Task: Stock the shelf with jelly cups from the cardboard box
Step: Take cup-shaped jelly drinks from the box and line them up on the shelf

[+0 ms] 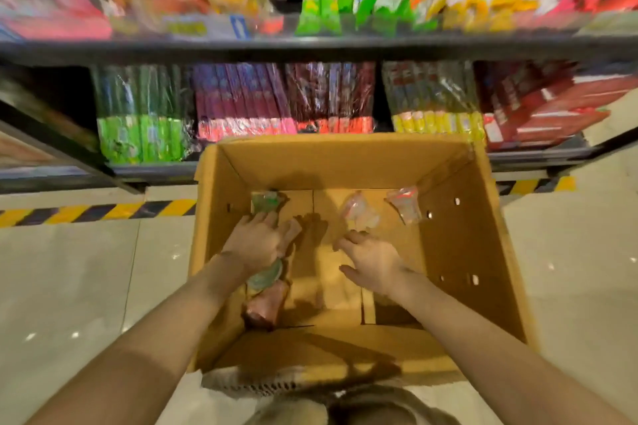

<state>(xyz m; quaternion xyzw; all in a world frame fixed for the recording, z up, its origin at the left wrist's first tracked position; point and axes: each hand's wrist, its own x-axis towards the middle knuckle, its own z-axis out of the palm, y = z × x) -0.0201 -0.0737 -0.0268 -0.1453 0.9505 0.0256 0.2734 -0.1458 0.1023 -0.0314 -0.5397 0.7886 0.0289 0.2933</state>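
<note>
We reach both our hands down into the cardboard box (pixel 466 241). Our left hand (pixel 257 243) is on the left side of the box. It holds some jelly cups. A green cup (pixel 265 202) pokes out just past our left fingers, and a pale cup (pixel 289 231) sticks out beside our left hand on the inner side. Under our left wrist there is another green cup (pixel 266 278), and a pink cup (pixel 264 307) lies just behind it, closer to us. It is all blurry, so we cannot tell just how many cups our left fingers hold.

Our right hand (pixel 371 260) is near the middle of the box. Its fingers are spread out and loose, and it holds nothing. A clear cup with a red top (pixel 359 212) lies just past our right fingertips. We cannot tell if they touch it. One more clear cup with red (pixel 404 205) lies farther off, past our right hand and to its right, near the box wall.

The shelf (pixel 310 45) is well past both hands, behind the box. It is full of bright packs (pixel 241 103) in green, purple, red and yellow. The box sits on the floor (pixel 86 269), which spreads out to the left and right of our arms.
</note>
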